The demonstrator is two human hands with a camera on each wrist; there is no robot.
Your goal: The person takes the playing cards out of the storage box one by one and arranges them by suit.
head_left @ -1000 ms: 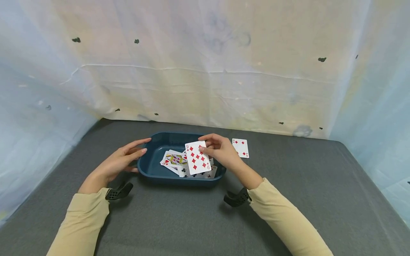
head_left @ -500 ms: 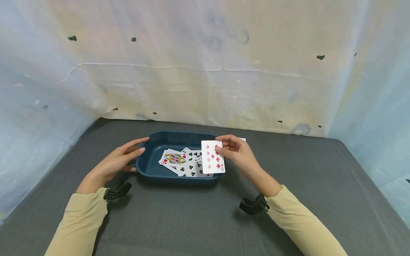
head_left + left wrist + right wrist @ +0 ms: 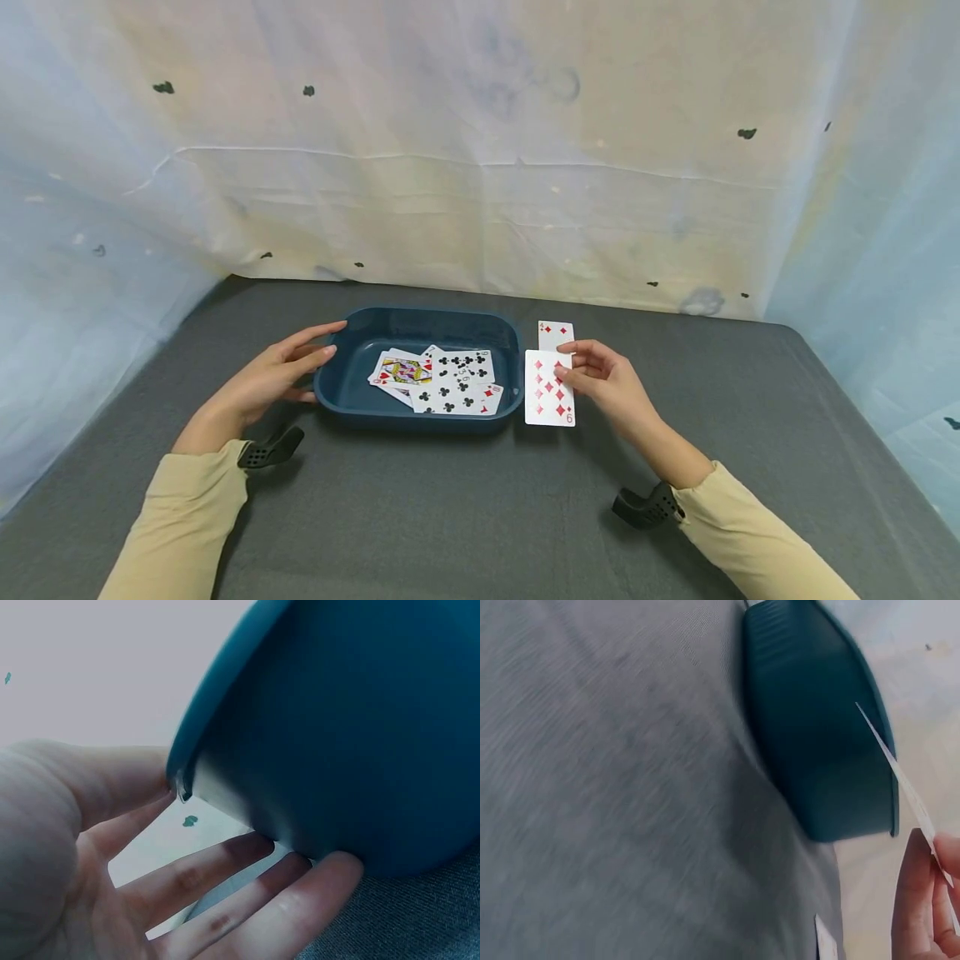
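Grey felt table (image 3: 465, 517), crinkled pale sheet (image 3: 480, 167) behind. Left hand (image 3: 273, 379) lies flat, fingers straight against the smooth blue plastic tray (image 3: 341, 396) holding overlapping cards (image 3: 442, 382), lower ones mostly hidden. Right hand (image 3: 607, 385) pinches a nine of diamonds (image 3: 549, 388) just right of the tray, partly covering a four of diamonds (image 3: 556, 334) on the felt.
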